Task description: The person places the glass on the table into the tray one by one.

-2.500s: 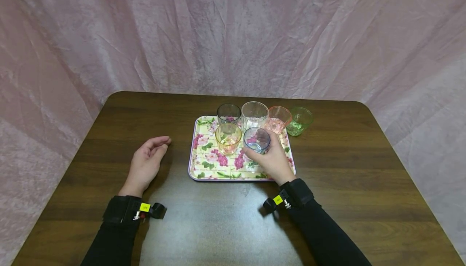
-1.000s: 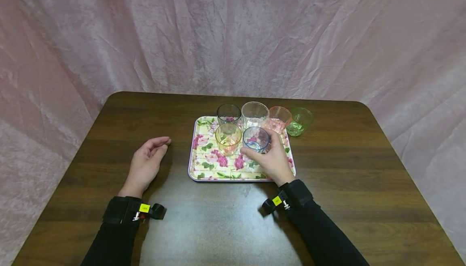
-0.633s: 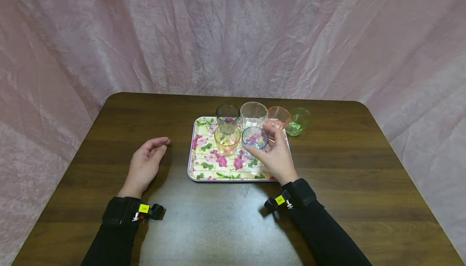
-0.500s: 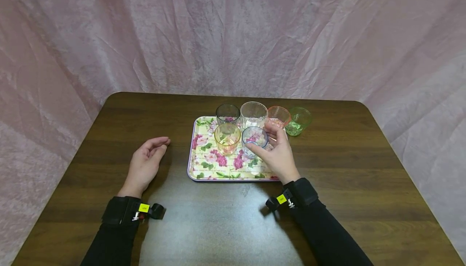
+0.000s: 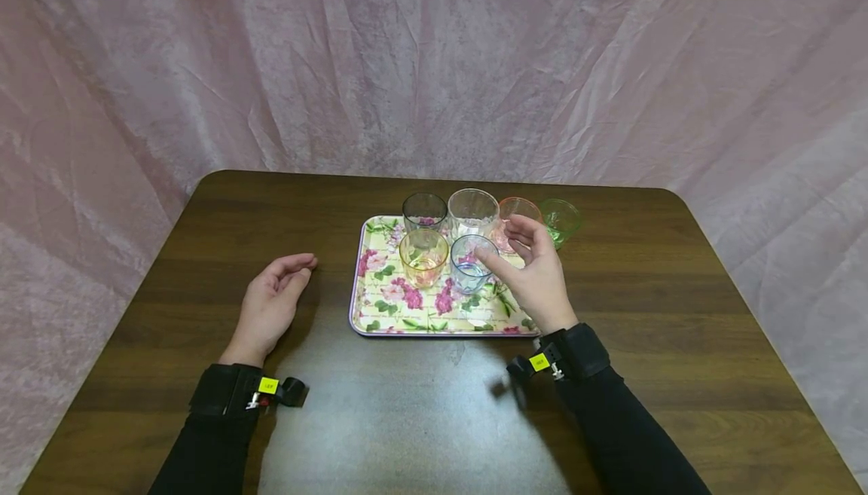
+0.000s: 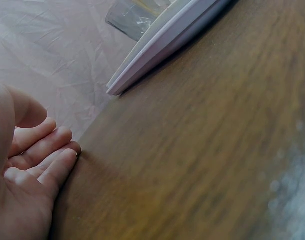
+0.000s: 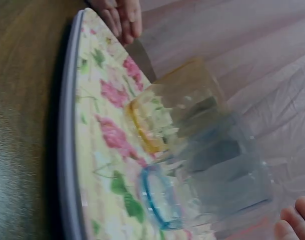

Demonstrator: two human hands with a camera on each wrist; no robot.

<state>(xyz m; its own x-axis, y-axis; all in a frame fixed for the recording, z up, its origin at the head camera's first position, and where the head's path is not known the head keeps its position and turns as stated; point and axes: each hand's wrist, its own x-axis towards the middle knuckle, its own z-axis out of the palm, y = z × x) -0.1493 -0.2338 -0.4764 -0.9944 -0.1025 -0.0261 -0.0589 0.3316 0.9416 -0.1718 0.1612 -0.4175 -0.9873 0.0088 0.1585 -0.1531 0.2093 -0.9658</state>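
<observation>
A blue-tinted glass (image 5: 469, 276) stands upright on the flowered tray (image 5: 400, 318), beside a yellow-tinted glass (image 5: 422, 260). My right hand (image 5: 536, 280) hovers just right of the blue glass, thumb and fingers spread and holding nothing. From the head its thumb overlaps the glass's rim, while in the right wrist view the fingertips (image 7: 295, 220) are apart from the blue glass (image 7: 217, 175). On the table left of the tray rests my left hand (image 5: 267, 307), its fingers relaxed around nothing.
Behind stand a dark grey glass (image 5: 422, 212), a larger clear glass (image 5: 472, 209) and a pink glass (image 5: 521, 206), partly hidden by my right hand. A green glass (image 5: 564, 220) is at the right, past the tray's edge. A pink curtain (image 5: 434, 65) hangs behind the wooden table (image 5: 644, 314).
My right hand has let go of the blue glass and drawn off to the right, its fingers opening. The glass shifted slightly left before release. My left hand stays in place.
</observation>
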